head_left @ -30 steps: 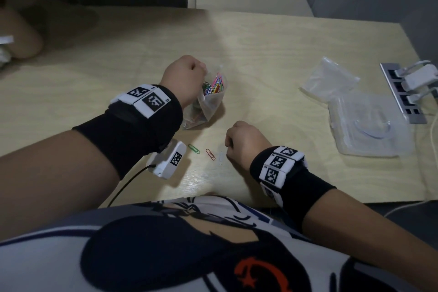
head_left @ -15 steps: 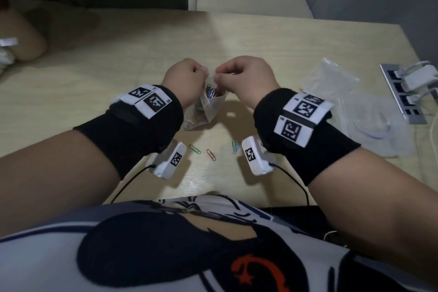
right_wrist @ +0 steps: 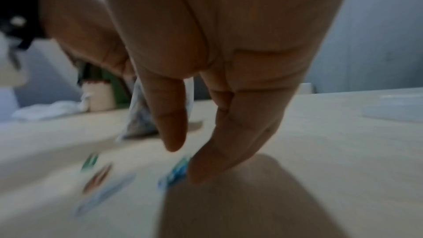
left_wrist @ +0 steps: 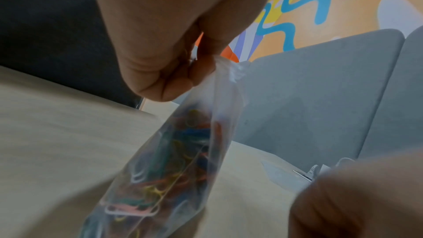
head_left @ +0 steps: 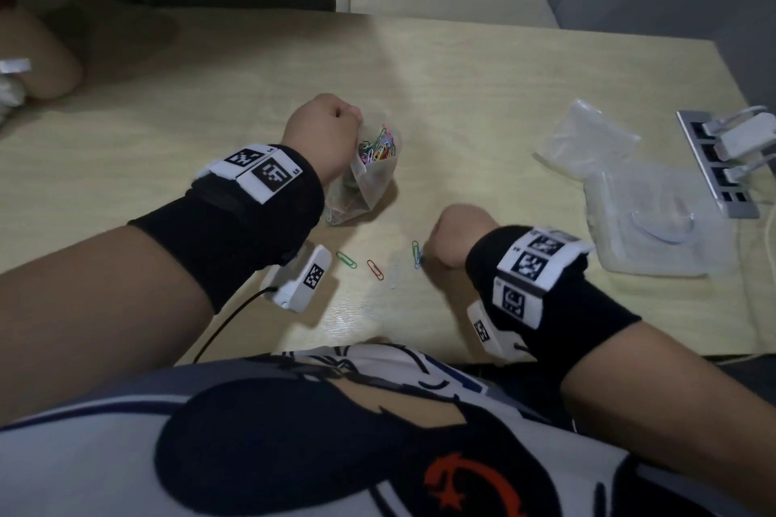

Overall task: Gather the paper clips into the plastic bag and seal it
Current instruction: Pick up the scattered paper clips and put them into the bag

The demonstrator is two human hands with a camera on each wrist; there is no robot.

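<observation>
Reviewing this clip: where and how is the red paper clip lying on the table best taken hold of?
The red paper clip lies flat on the table, apart from the green paper clip and the white one beside it. Probably best to come from above, pinching across its two long sides near the middle with thumb and forefinger; lying flat, it gives little to lift by.

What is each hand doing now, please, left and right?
Left hand: pinches the top edge of the plastic bag.
Right hand: fingertips down at the blue paper clip on the table; a grip cannot be told.
</observation>
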